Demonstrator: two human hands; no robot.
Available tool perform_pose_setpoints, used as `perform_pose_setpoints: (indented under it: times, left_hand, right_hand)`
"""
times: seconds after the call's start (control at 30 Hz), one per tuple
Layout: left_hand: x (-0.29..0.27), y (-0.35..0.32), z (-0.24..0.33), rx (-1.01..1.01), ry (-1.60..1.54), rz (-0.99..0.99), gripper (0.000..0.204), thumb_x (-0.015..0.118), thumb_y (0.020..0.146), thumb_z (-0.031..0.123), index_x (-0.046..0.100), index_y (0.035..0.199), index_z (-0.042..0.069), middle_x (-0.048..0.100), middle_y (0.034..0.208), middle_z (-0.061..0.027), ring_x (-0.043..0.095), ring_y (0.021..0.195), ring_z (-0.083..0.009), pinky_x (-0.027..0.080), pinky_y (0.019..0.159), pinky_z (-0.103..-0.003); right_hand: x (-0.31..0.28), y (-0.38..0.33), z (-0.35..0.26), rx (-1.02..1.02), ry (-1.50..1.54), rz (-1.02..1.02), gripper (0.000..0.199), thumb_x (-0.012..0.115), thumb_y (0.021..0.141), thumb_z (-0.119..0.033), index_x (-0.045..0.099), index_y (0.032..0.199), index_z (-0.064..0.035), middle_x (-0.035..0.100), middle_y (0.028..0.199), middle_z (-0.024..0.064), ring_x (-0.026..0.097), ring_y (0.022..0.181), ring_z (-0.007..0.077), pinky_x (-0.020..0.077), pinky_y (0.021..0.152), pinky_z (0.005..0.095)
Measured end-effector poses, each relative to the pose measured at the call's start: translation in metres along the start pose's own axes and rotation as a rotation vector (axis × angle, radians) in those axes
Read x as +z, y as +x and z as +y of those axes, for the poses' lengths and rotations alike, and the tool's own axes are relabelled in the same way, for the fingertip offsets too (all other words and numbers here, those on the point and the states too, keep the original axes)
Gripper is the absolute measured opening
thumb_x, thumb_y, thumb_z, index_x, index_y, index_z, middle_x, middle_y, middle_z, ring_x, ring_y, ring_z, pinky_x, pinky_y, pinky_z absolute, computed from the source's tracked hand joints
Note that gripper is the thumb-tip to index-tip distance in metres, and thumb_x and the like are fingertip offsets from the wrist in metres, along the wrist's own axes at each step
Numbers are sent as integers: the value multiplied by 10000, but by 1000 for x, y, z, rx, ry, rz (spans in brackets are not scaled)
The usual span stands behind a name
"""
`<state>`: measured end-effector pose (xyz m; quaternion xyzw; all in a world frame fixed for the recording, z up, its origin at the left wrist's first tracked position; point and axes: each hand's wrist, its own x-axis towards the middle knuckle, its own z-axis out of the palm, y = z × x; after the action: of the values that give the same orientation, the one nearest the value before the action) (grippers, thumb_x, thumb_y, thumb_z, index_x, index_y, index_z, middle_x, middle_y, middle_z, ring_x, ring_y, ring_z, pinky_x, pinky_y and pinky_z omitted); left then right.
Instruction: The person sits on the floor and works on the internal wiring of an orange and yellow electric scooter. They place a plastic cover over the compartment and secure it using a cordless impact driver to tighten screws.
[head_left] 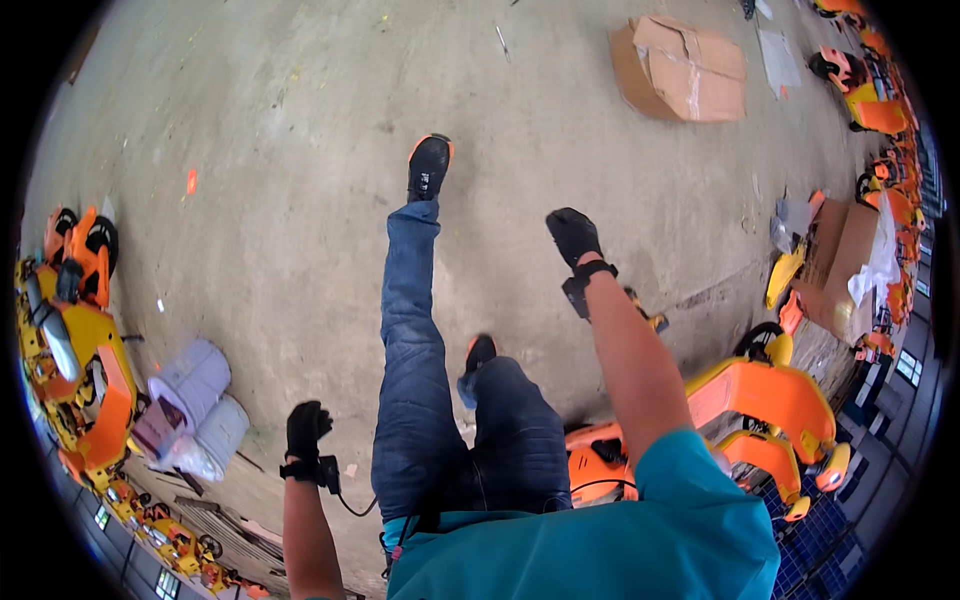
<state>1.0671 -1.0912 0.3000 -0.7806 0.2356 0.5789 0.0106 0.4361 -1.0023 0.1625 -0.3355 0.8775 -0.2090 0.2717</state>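
Observation:
My left hand (308, 430), in a black glove, hangs low at my left side with its fingers curled in. No object shows in it. A strapped black device (328, 472) with a cable sits at that wrist. Farther forward, my right hand (575, 237) is held out over the concrete floor (300, 250), also gloved in black. Its fingers are folded and nothing sticks out of them. Another black device (577, 292) is strapped to the right wrist. Beyond that forearm lies a yellow-and-black tool (655, 320), partly hidden. Neither hand touches anything.
My left leg (412, 300) is stretched forward in mid-stride. A brown cardboard box (695, 75) lies ahead to the right. White buckets (200, 385) stand at left near orange-and-yellow ride-on vehicles (110, 400). More vehicles (770, 400) and an open carton (835, 260) line the right.

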Motion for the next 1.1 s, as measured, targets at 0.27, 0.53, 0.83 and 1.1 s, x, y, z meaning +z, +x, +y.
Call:
perform_pose_setpoints:
  times: [0.27,0.53,0.83,1.1]
  left_hand:
    - [99,102,156,-217,97,-159,294,630,915,251,598,1123,46,673,894,-133,680,758,-241,577,669,-369]
    - [92,103,242,-426,68,65,300,622,902,202,595,1116,-6,675,854,-174,682,704,-260,581,636,-355]
    - [127,127,331,-327,277,-26,305,595,935,235,593,1122,-7,665,858,-137,678,742,-226,577,676,-348]
    - [187,117,436,57,497,-77,292,568,963,236,588,1154,16,661,910,-110,654,766,-186,545,681,-304]
  right_hand:
    - [111,309,22,158,-127,65,312,644,846,-382,682,992,-109,696,966,151,656,933,348,518,811,455]
    - [179,513,18,190,-229,72,509,649,860,-394,549,1243,-74,644,1067,184,608,1025,365,490,863,470]
    - [234,519,34,229,-442,120,171,566,831,-216,599,886,-57,654,744,193,655,737,389,520,653,510]
    - [201,180,-22,882,964,-481,630,653,801,-65,445,1392,-126,673,780,141,603,596,208,498,549,366]
